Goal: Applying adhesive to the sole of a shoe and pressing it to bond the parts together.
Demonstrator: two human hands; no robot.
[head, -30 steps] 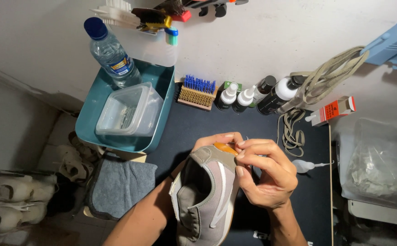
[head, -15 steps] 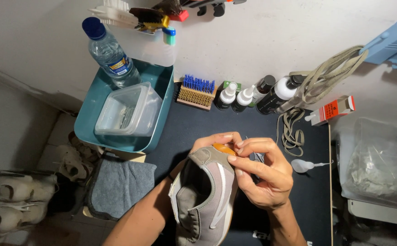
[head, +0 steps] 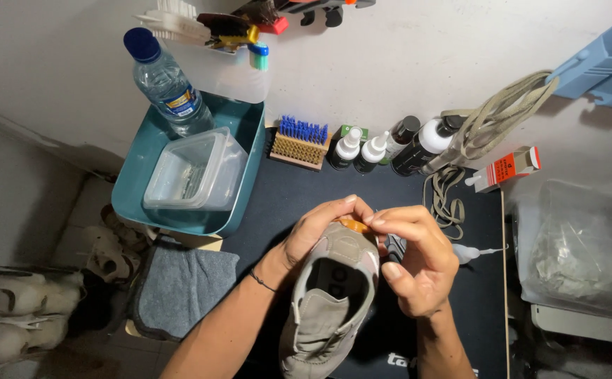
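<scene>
- My left hand wraps round the heel end of a grey sneaker, fingers curled over the top edge, gripping it.
- My right hand sits on the other side of the heel; fingertips pinched together at the heel tab, thumb pressed vs the shoe's side.
- Small orange bit peeks out btwn both hands at the heel top; can't tell what it is.
- Sneaker is upright-ish over the dark mat, opening facing me, toe pointing down toward my body, no laces in it.
- Thin dark band on my left wrist.
- Behind the hands, along the wall: wooden brush w/ blue bristles, then a row of small bottles, white and dark caps.
- Loose beige laces hang from the wall and coil on the mat near an orange-and-white box.
- Small white dropper bottle lies on the mat just right of my right hand.
- Left of mat: teal tub holding a clear plastic container and a water bottle w/ blue cap.
- Grey cloth lies below the tub.
- Clear plastic bag at far right; pale shoes on the floor at far left.
</scene>
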